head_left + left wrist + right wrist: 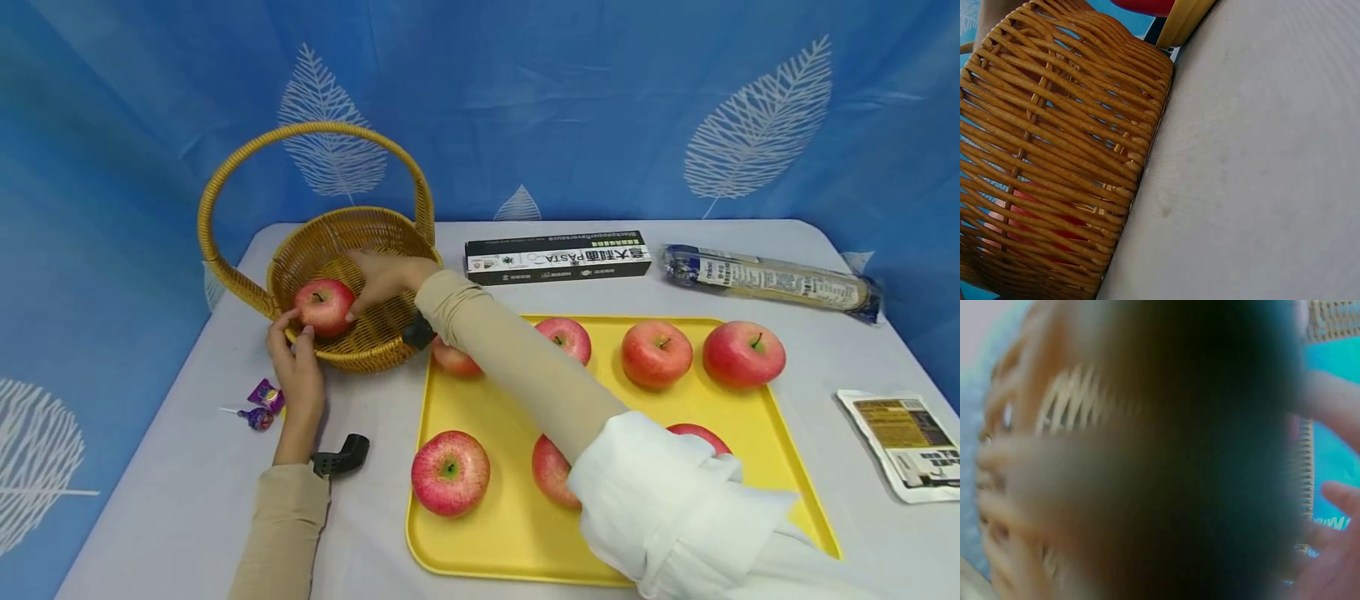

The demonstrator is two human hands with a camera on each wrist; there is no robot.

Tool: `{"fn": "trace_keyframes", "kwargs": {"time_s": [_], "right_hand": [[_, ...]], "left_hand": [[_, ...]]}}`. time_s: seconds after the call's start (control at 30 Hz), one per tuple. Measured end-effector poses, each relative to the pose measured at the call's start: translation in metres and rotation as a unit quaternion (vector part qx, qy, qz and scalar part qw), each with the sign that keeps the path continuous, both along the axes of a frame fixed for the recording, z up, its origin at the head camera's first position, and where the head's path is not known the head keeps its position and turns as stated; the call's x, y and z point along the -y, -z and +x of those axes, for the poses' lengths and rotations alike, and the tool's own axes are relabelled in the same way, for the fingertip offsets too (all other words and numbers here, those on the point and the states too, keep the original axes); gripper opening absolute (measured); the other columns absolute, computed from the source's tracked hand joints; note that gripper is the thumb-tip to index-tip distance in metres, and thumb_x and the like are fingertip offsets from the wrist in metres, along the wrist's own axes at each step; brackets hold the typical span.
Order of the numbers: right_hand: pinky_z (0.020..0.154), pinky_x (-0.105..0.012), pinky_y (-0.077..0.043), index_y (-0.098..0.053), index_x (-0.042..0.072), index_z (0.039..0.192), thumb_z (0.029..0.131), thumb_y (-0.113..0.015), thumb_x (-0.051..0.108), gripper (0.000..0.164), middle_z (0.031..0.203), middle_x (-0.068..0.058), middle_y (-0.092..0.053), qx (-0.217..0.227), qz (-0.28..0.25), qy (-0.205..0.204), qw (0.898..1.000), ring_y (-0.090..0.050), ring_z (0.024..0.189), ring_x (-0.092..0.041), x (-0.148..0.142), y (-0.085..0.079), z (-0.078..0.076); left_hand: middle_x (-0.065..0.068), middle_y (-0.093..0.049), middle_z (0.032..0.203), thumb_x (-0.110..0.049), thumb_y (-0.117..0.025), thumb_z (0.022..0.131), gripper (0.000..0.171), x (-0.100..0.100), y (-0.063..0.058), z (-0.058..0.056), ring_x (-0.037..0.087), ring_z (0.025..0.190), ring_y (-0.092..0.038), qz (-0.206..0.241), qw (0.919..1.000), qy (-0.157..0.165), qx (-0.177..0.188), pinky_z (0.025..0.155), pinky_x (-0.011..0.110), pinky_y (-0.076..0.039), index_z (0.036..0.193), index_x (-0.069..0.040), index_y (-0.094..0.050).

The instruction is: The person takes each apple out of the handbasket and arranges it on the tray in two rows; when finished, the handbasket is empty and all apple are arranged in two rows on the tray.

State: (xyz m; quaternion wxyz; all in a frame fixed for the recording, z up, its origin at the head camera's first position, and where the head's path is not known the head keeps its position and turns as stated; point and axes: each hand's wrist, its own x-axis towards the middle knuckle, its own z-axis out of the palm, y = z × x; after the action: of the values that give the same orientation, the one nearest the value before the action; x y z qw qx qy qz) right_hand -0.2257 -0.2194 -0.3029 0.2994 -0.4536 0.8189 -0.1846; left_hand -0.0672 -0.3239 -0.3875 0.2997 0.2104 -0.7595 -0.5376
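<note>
A wicker basket (367,360) with a tall arched handle stands at the back left, a red apple (324,302) lying in its left part. My left hand (298,375) holds the basket's near left rim, its fingertips close beside the apple. My right hand (386,279) reaches inside the basket with spread fingers, the thumb at the apple's right side. The left wrist view shows the basket's woven side (1066,137), with the apple (1035,225) visible through the gaps. A blurred dark shape covers much of the right wrist view.
Several apples (450,472) lie on a yellow tray (502,542) under my right arm. Behind it are a pasta box (558,257) and a long clear packet (772,281). A flat pouch (903,446) lies at right; a lollipop (258,417) and purple candy (266,395) at left.
</note>
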Motion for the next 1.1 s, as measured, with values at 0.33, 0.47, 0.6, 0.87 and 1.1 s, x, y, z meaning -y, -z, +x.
{"fn": "trace_keyframes", "kwargs": {"time_s": [0.33, 0.47, 0.6, 0.87, 1.1], "right_hand": [[0.112, -0.029, -0.019, 0.009, 0.023, 0.145, 0.074, -0.07, 0.039, 0.108, 0.154, 0.001, 0.003, 0.105, -0.042, -0.017, 0.993, -0.002, 0.142, -0.015, 0.004, 0.021, 0.02], [0.109, -0.032, -0.026, -0.008, 0.023, 0.146, 0.073, -0.072, 0.035, 0.098, 0.153, -0.002, -0.004, 0.092, -0.065, 0.022, 0.993, -0.008, 0.141, -0.018, 0.004, 0.028, 0.026], [0.102, -0.028, -0.033, -0.026, 0.021, 0.142, 0.073, -0.071, 0.034, 0.084, 0.15, -0.004, -0.016, 0.077, -0.08, -0.004, 0.994, -0.022, 0.136, -0.018, 0.0, 0.025, 0.026], [0.095, -0.027, -0.036, -0.045, 0.03, 0.13, 0.076, -0.067, 0.036, 0.059, 0.135, 0.004, -0.038, 0.052, -0.101, -0.041, 0.993, -0.032, 0.122, -0.011, -0.065, -0.026, 0.015], [0.085, -0.031, -0.041, -0.049, 0.032, 0.126, 0.072, -0.069, 0.029, 0.059, 0.116, 0.005, -0.042, 0.012, -0.196, -0.007, 0.981, -0.036, 0.102, -0.011, -0.193, -0.07, 0.024]], "left_hand": [[0.01, -0.033, 0.136, -0.012, -0.038, 0.091, 0.038, -0.002, 0.001, -0.004, 0.019, 0.135, -0.021, 0.016, 0.9998, 0.0, 0.009, 0.113, 0.038, -0.012, 0.128, -0.004, -0.041], [0.007, -0.034, 0.135, -0.017, -0.037, 0.092, 0.037, -0.004, 0.001, -0.002, 0.017, 0.135, -0.022, 0.015, 0.9998, -0.001, 0.01, 0.113, 0.038, -0.013, 0.128, -0.008, -0.041], [0.007, -0.033, 0.135, -0.02, -0.036, 0.093, 0.037, -0.001, 0.001, -0.001, 0.018, 0.134, -0.023, 0.012, 0.9999, -0.004, 0.008, 0.112, 0.04, -0.014, 0.128, -0.009, -0.041], [0.009, -0.032, 0.136, -0.018, -0.035, 0.094, 0.038, -0.002, 0.0, -0.006, 0.019, 0.135, -0.022, 0.01, 0.9999, 0.004, 0.009, 0.112, 0.037, -0.015, 0.129, -0.005, -0.04], [0.005, -0.031, 0.137, -0.022, -0.036, 0.094, 0.036, -0.004, -0.001, 0.001, 0.013, 0.134, -0.023, 0.012, 0.9998, -0.004, 0.018, 0.11, 0.033, -0.018, 0.128, -0.01, -0.041]]}}
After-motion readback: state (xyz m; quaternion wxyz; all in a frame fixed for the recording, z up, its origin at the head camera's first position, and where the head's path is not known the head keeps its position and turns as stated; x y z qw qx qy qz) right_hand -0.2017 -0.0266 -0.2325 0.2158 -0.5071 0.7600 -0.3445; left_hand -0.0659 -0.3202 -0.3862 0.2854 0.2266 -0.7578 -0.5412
